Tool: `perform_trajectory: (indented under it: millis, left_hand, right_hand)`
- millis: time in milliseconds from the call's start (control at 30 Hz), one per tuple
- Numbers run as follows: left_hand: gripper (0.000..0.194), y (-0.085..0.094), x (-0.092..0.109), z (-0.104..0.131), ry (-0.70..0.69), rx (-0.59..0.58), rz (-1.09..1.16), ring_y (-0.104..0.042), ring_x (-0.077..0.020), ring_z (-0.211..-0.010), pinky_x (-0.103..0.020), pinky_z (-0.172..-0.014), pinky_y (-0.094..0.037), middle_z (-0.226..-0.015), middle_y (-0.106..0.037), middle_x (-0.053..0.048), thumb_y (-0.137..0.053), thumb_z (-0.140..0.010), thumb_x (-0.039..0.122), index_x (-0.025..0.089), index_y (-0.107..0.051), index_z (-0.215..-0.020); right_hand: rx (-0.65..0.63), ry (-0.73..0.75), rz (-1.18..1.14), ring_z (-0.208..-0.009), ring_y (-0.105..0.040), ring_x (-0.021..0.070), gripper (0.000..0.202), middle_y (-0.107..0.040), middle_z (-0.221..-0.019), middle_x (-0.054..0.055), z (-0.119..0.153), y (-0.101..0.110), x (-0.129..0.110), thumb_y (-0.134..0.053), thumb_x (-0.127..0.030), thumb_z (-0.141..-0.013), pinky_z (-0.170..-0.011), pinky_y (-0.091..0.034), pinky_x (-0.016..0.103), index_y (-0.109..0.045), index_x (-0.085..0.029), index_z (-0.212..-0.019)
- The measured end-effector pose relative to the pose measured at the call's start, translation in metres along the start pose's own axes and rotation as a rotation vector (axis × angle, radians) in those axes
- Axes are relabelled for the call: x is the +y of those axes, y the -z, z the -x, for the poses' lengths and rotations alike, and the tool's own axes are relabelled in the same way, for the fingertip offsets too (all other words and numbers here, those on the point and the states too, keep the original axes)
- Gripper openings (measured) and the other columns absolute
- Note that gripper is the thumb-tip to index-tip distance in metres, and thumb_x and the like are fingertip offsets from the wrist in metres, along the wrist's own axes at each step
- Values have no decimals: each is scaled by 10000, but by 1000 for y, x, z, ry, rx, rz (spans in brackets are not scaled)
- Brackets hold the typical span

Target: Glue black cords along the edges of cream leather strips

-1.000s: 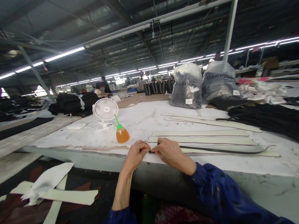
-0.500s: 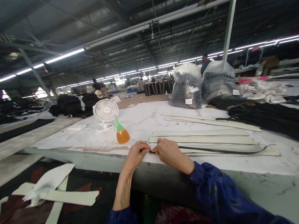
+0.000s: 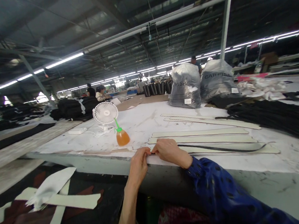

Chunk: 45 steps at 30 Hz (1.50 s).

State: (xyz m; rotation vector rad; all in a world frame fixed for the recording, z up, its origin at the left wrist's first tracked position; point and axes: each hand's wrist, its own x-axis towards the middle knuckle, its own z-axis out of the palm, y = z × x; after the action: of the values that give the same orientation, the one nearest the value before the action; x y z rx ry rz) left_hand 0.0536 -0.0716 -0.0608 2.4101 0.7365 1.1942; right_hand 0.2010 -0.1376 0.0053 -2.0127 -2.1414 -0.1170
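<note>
A long, narrow, flexible black strip curves gently along the worktop, its far right end bending upward. It lies over a long, flat, cream-coloured piece with a thin dark edge, which widens beyond it at the right. The strip's left end is at the fingertips of both hands: the left hand pinches the end, and the right hand, curled over the strip, pinches just beside it. From beneath the right hand, the strip runs off rightward.

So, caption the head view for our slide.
Left hand and right hand, close together, pinch a black strip near pale strips.
</note>
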Motion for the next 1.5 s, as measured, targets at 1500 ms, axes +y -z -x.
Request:
perform_trajectory:
  millis: [1500]
  left_hand:
    - [451,0,-1,-1,-70,-94,-73,-550,-189,-938,-349,-869,-457,-936,-613,-64,-353,-777,6,193,-716,-968]
  right_hand:
    - [-103,-98,7,-923,-621,214,372,-652,-1006,51,38,22,40,-486,-133,-841,-663,-411,259,-721,-339,-1042]
